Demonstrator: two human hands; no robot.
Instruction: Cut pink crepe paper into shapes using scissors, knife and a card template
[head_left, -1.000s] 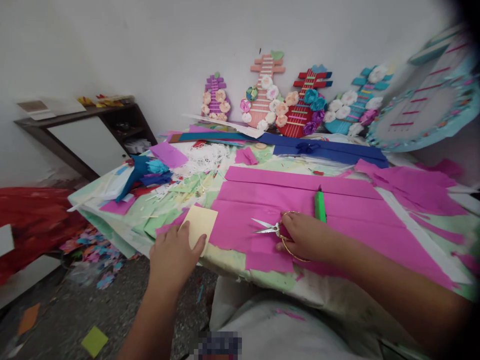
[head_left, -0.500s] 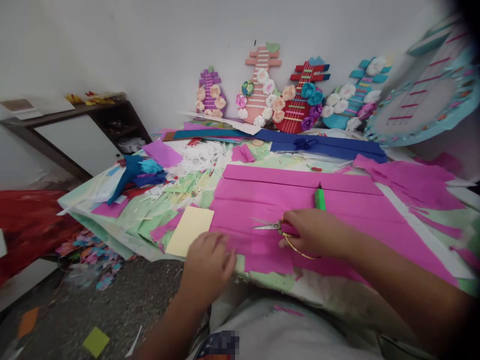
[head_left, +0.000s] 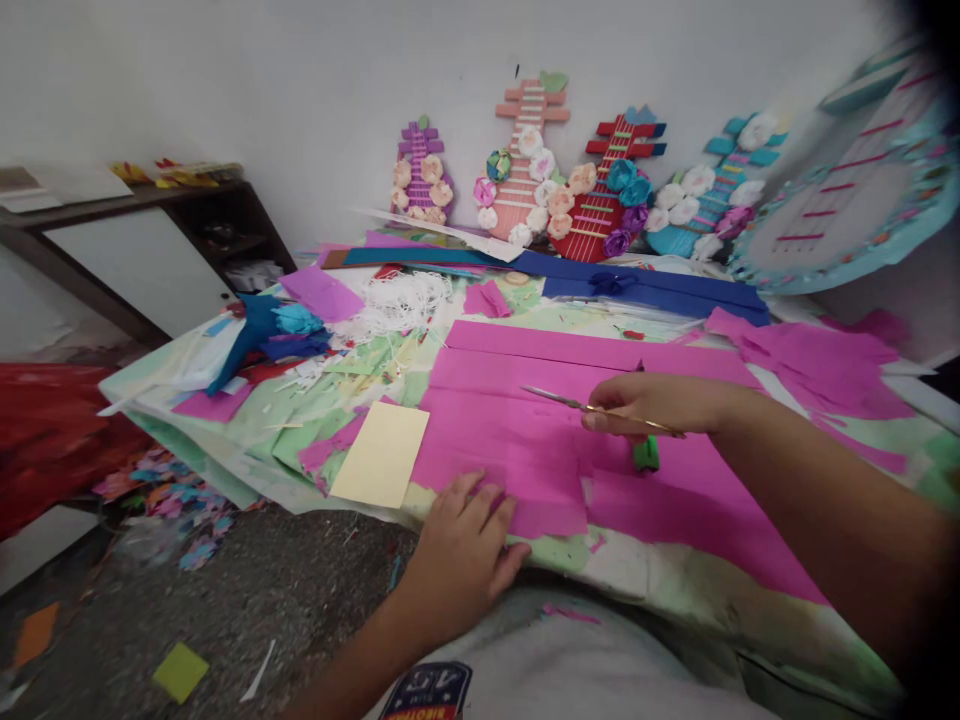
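A large pink sheet of paper (head_left: 525, 430) lies spread over the near part of the table, cut or torn along its front. My right hand (head_left: 645, 402) is closed around gold-handled scissors (head_left: 559, 398), holding them above the sheet with the blades pointing left. Partly hidden beneath that hand is a green box cutter (head_left: 646, 455) on the paper. My left hand (head_left: 469, 535) lies flat with fingers spread at the sheet's front left edge. To its left is a pale yellow card (head_left: 382, 455).
Decorated paper lutes (head_left: 596, 195) lean on the wall. Blue strips (head_left: 652, 285), white string (head_left: 405, 300) and crumpled pink paper (head_left: 810, 360) lie around the sheet. A dark cabinet (head_left: 142, 210) stands left; scraps litter the floor (head_left: 292, 600).
My right hand has lifted the scissors up and rightward, their blades now together, and it partly covers the box cutter. My left hand has moved right and flattened onto the pink sheet's edge.
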